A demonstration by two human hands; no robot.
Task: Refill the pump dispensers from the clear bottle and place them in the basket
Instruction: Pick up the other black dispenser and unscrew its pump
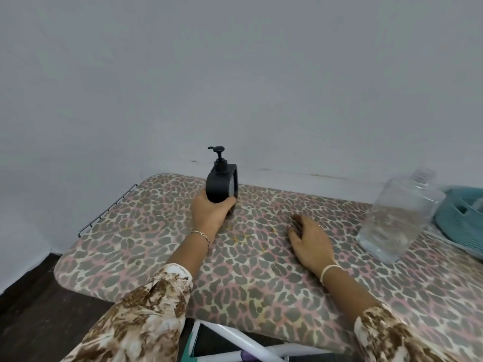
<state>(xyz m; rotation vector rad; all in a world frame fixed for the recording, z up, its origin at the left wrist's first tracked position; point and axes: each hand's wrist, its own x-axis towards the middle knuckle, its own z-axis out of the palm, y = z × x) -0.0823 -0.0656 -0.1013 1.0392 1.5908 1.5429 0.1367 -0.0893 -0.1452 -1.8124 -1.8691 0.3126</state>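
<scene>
A black pump dispenser (221, 181) stands upright near the far edge of the leopard-print board (146, 246), its pump head on. My left hand (209, 212) is wrapped around its lower part. My right hand (309, 240) lies flat on the board, fingers apart, holding nothing. The clear bottle (400, 218) stands uncapped to the right of that hand, partly filled with clear liquid. A teal basket (462, 218) sits behind the bottle at the right edge, cut off by the frame.
A wire rack (107, 210) sticks out at the board's left end. A pale wall runs close behind the board. Dark floor lies at the lower left, and white frame legs (245, 340) show below the board's front edge.
</scene>
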